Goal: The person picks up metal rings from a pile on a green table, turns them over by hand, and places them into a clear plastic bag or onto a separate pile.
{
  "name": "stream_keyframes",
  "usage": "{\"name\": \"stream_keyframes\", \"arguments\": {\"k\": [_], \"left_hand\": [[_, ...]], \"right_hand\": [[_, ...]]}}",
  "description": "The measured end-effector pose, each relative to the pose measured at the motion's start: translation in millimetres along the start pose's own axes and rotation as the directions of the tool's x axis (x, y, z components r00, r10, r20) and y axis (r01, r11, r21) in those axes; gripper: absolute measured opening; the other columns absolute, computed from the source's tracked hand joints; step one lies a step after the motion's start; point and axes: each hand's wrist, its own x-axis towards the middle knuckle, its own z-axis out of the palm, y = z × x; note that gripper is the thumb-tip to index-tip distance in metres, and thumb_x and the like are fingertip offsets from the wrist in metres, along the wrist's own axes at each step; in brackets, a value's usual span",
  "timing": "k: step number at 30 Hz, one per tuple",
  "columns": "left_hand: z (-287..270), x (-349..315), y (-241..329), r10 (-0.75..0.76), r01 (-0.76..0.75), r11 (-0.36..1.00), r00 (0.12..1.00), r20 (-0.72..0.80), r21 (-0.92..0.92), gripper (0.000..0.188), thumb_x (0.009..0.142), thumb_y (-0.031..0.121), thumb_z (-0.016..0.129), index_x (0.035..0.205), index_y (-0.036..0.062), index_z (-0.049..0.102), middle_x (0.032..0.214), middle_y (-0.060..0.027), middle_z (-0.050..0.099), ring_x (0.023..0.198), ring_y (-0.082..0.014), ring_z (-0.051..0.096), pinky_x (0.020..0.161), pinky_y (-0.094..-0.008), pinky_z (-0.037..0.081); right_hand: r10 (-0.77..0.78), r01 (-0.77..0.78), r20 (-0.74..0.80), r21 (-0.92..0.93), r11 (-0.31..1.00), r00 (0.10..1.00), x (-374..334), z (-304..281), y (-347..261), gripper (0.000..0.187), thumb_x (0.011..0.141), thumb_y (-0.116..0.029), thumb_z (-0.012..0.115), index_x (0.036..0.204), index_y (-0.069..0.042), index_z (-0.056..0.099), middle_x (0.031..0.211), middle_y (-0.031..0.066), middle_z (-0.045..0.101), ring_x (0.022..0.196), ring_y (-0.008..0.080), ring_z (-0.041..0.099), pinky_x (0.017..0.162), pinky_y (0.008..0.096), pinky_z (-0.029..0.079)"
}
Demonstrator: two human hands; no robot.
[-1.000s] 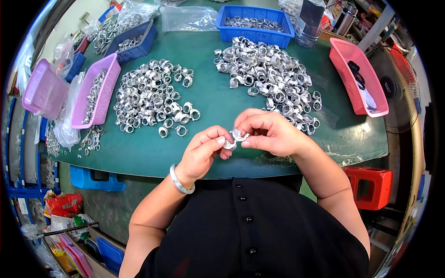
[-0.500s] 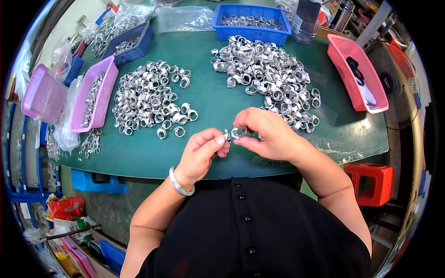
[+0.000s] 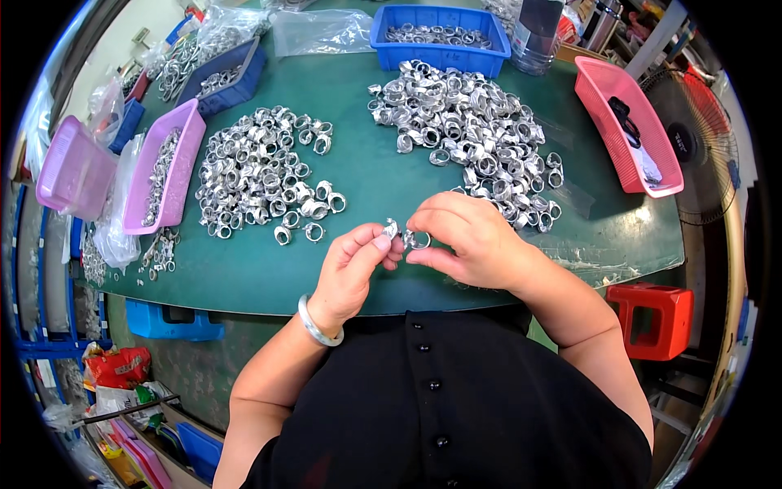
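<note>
My left hand (image 3: 349, 265), with a pale bangle (image 3: 316, 322) on its wrist, pinches a small silver metal piece (image 3: 391, 229) between thumb and fingers. Right beside it, my right hand (image 3: 476, 238) grips a silver metal ring (image 3: 420, 241) by its edge, fingertips and thumb curled round it. The two pieces are close together over the near part of the table; whether they touch is hard to tell. Ahead lie two heaps of similar rings: a left heap (image 3: 252, 175) and a larger right heap (image 3: 468, 118), partly behind my right hand.
On the green table (image 3: 350, 90) stand a blue bin (image 3: 440, 61) of rings, a darker blue bin (image 3: 221, 85), a purple basket (image 3: 183, 171) and a pink basket (image 3: 607, 122) with black-handled scissors. A clear bottle (image 3: 538, 37) is at the back, a fan (image 3: 692, 143) at right.
The ring in my right hand has turned and sits slightly lower. My left fingers have turned the small piece, so more of it shows. Both heaps look the same.
</note>
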Motion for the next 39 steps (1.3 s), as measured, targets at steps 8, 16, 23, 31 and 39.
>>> {"name": "stream_keyframes", "arguments": {"k": [8, 16, 23, 31, 39], "left_hand": [[-1, -1, 1, 0.078, -0.080, 0.986, 0.997, 0.017, 0.146, 0.012, 0.089, 0.007, 0.046, 0.087, 0.0002, 0.056, 0.083, -0.0040, 0.057, 0.074, -0.0105, 0.051, 0.070, -0.0248, 0.042], [-4, -5, 1, 0.061, -0.070, 0.982, 0.997, 0.057, 0.176, 0.011, 0.086, 0.006, 0.047, 0.085, 0.0000, 0.056, 0.081, -0.0042, 0.056, 0.073, -0.0109, 0.051, 0.069, -0.0248, 0.042], [-6, -6, 1, 0.062, -0.071, 0.988, 0.996, 0.069, 0.139, 0.011, 0.086, 0.006, 0.047, 0.086, -0.0003, 0.056, 0.081, -0.0049, 0.057, 0.074, -0.0114, 0.051, 0.069, -0.0251, 0.042], [-10, -8, -1, 0.011, -0.011, 1.000, 0.997, 0.077, -0.005, 0.013, 0.087, 0.009, 0.046, 0.088, 0.0001, 0.055, 0.079, -0.0057, 0.056, 0.071, -0.0127, 0.051, 0.069, -0.0258, 0.042], [-12, -7, -1, 0.014, -0.011, 0.999, 0.998, 0.060, -0.043, 0.013, 0.085, 0.012, 0.047, 0.079, 0.0018, 0.052, 0.073, -0.0053, 0.053, 0.068, -0.0132, 0.049, 0.066, -0.0268, 0.041]], "right_hand": [[0.044, -0.046, 0.028, 0.080, 0.996, 0.999, 0, 0, 1, 0.033, 0.065, -0.016, 0.076, 0.089, -0.003, 0.058, 0.084, 0.0086, 0.059, 0.071, 0.0248, 0.059, 0.058, 0.0321, 0.048], [0.100, -0.111, 0.088, 0.130, 0.985, 0.991, 0, -2, -3, 0.030, 0.067, -0.015, 0.072, 0.092, -0.005, 0.058, 0.086, 0.0075, 0.058, 0.078, 0.0260, 0.059, 0.063, 0.0340, 0.048], [0.084, -0.092, 0.076, 0.119, 0.989, 0.994, 1, -1, -4, 0.030, 0.067, -0.015, 0.072, 0.092, -0.005, 0.058, 0.086, 0.0078, 0.058, 0.077, 0.0263, 0.059, 0.062, 0.0342, 0.049], [0.070, -0.078, 0.071, 0.112, 0.991, 0.995, 1, 0, -5, 0.031, 0.066, -0.013, 0.072, 0.092, -0.005, 0.058, 0.085, 0.0082, 0.058, 0.076, 0.0268, 0.059, 0.061, 0.0345, 0.048], [0.059, -0.067, 0.072, 0.121, 0.990, 0.996, 3, 3, -5, 0.031, 0.066, -0.013, 0.072, 0.091, -0.005, 0.057, 0.084, 0.0082, 0.058, 0.075, 0.0270, 0.058, 0.060, 0.0349, 0.048]]}}
